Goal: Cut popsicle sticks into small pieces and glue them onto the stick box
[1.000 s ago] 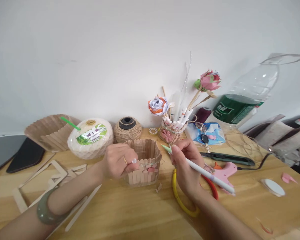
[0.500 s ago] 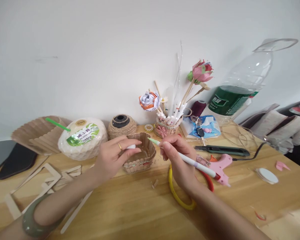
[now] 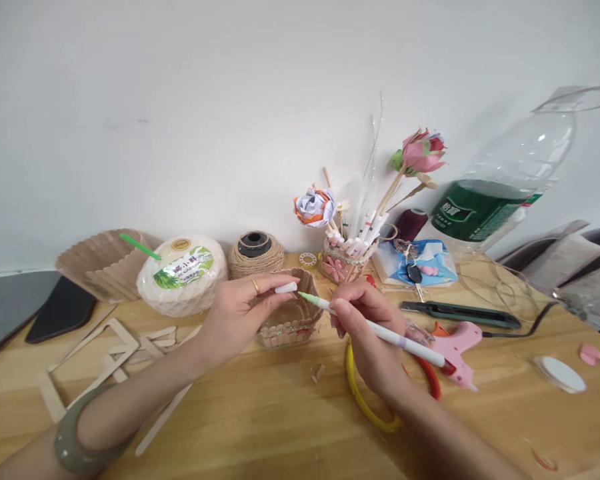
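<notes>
One small basket of pale wooden craft sticks (image 3: 291,321) stands at the middle of the light wooden surface (image 3: 260,420), tilted with its open mouth showing. The left hand (image 3: 237,313) comes in from seven o'clock, a grey-green bangle (image 3: 73,440) on its wrist, and pinches one small white pen cap (image 3: 286,287) between thumb and forefinger just above the basket's rim. The right hand (image 3: 367,327) comes in from five o'clock, fingers closed round one long white marker pen with a pale green tip (image 3: 375,327), the tip aimed toward ten o'clock and just short of the cap; the two hands are near but apart. At the basket's nine o'clock lies one white wrapped coconut with a green straw (image 3: 183,273), at eleven o'clock one ball of brown twine (image 3: 255,253), at one o'clock one decorated jar of pens and paper flowers (image 3: 343,263). At three o'clock lie one pink glue gun (image 3: 453,343) and one black utility knife (image 3: 463,312). A plain white wall (image 3: 180,100) rises behind.
</notes>
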### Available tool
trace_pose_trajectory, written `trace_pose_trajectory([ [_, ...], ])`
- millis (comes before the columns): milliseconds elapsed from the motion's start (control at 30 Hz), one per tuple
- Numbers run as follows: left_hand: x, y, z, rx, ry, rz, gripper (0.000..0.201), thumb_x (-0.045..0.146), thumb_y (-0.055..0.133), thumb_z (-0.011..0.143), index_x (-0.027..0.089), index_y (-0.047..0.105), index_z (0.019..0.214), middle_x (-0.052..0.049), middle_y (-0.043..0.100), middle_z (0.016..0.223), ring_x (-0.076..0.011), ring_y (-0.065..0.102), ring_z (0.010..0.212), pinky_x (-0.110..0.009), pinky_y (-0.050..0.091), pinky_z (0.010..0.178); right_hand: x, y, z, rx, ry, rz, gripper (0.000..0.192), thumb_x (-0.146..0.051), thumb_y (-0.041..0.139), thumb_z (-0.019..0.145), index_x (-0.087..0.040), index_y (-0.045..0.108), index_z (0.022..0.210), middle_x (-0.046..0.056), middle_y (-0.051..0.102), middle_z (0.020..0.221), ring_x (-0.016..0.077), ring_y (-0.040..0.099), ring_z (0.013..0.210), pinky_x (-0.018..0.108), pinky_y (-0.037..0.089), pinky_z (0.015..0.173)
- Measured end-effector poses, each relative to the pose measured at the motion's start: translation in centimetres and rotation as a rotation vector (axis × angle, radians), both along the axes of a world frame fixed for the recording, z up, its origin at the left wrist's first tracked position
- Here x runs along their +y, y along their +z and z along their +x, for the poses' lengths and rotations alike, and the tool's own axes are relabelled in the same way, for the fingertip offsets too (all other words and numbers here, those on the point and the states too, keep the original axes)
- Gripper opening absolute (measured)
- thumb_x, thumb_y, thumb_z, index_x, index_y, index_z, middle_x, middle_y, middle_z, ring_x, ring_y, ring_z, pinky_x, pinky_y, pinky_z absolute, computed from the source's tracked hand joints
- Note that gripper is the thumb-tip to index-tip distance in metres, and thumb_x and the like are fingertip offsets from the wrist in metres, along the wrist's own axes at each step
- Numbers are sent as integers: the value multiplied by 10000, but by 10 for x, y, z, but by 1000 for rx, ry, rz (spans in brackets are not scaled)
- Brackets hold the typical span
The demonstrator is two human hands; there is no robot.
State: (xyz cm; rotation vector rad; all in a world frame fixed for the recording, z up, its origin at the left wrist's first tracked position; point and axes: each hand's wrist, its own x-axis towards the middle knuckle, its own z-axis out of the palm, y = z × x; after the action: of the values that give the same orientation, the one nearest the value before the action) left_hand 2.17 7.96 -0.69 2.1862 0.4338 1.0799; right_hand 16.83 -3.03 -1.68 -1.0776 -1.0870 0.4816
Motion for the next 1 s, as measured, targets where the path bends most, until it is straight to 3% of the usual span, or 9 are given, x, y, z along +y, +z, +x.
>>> trace_pose_trajectory([
  [200,0,-3,-2,-11,-31,33,180,183,585,856,206,688,1003,-38,734,952,-154,680,830,-256,553,737,0,-2,-1,4,-24,83,206,-325,602,846,-209,559,681,-45,489,581,96,430,507,204,373,461],
  [533,8,-3,-1,-29,-254,385,221,141,486,905,156,634,1070,-67,693,788,-171,610,783,-296,503,689,-1,6,-3,-42,49,-47,242,-318,609,820,-195,562,616,-50,492,515,88,409,459,206,321,425],
  [800,7,-4,0,-1,-237,374,213,171,503,904,168,625,1079,-62,694,793,-163,609,754,-281,505,661,-1,-1,6,46,-57,-6,308,-384,573,846,-198,560,601,-43,483,485,92,391,430,214,289,399],
  [1000,5,-4,0,-8,-294,430,215,131,519,889,151,593,1090,-71,683,798,-166,587,766,-292,504,678,-1,7,2,-67,1,-70,326,-384,580,836,-194,517,579,-50,471,495,91,388,447,213,293,419],
])
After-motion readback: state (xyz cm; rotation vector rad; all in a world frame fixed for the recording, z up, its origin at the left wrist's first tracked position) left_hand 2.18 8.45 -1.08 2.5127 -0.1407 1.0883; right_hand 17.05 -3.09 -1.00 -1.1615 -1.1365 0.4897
